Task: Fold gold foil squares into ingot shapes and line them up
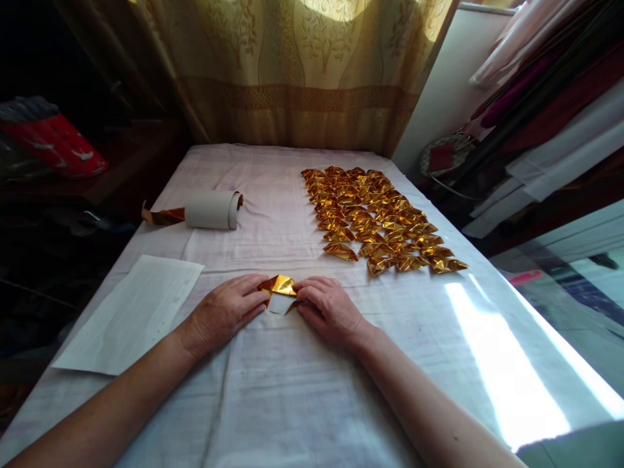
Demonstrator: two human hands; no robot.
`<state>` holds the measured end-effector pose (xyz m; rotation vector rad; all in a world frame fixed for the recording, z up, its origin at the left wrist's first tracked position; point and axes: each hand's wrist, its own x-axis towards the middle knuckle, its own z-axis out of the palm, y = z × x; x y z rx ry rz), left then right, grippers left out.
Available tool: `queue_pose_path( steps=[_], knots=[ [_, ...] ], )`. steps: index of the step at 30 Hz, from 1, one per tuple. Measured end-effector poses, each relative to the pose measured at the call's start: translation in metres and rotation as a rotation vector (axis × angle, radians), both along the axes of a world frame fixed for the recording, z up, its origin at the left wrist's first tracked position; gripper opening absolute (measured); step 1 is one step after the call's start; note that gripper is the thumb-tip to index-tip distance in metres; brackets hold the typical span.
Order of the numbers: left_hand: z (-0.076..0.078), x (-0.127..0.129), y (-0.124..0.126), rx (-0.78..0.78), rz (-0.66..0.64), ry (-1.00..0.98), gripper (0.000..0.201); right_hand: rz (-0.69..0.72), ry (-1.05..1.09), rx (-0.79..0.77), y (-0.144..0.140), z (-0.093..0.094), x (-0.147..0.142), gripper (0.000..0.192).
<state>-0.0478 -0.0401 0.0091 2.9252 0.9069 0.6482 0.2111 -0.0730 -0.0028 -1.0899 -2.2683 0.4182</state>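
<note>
Between my hands, low over the cloth, is a partly folded piece of gold foil paper [281,285]; its pale back shows on the side toward me. My left hand [227,309] has its fingers closed on the left end of the paper. On the right end, my right hand [327,307] pinches with bent fingers. The fingertips partly hide both ends. Beyond my right hand lie rows of folded gold foil pieces [365,221], pointed at their ends. A roll of pale-backed gold foil paper [209,210] rests farther off to the left, with one gold strip sticking out.
A white printed sheet [131,312] lies left of my left forearm. The table is covered with a pale cloth [273,403]. A patterned curtain [302,78] hangs behind it. On the left stands a red container [63,143]; clothes [560,130] hang at the right.
</note>
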Motion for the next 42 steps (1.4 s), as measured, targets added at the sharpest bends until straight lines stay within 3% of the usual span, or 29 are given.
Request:
queue_pose_path(
  steps=[4, 13, 19, 27, 31, 35, 39, 42],
  knots=[
    [0.000, 0.000, 0.010, -0.053, -0.094, 0.038, 0.023, -0.010, -0.074, 0.020, -0.003, 0.004, 0.000, 0.016],
    [0.010, 0.000, 0.013, 0.134, -0.187, 0.228, 0.024, 0.000, -0.182, 0.063, -0.002, 0.005, 0.001, 0.021],
    [0.005, 0.000, 0.014, 0.102, -0.196, 0.179, 0.022, 0.008, -0.220, 0.118, -0.001, 0.004, 0.001, 0.024],
    [0.009, 0.005, 0.011, 0.287, -0.181, 0.101, 0.025, -0.034, -0.272, 0.254, -0.001, 0.003, -0.010, 0.018],
    [0.007, 0.004, 0.012, 0.250, -0.152, 0.074, 0.026, -0.056, -0.277, 0.256, 0.001, -0.003, -0.013, 0.019],
    [0.003, 0.000, 0.011, 0.111, -0.108, 0.029, 0.025, -0.078, -0.223, 0.195, 0.002, -0.004, -0.012, 0.017],
    [0.000, 0.001, 0.007, -0.059, -0.005, -0.049, 0.024, -0.080, -0.161, 0.134, 0.002, -0.003, -0.011, 0.017],
    [-0.002, 0.006, 0.003, -0.099, 0.080, -0.063, 0.025, -0.082, -0.126, 0.118, 0.003, -0.003, -0.010, 0.016]
  ],
)
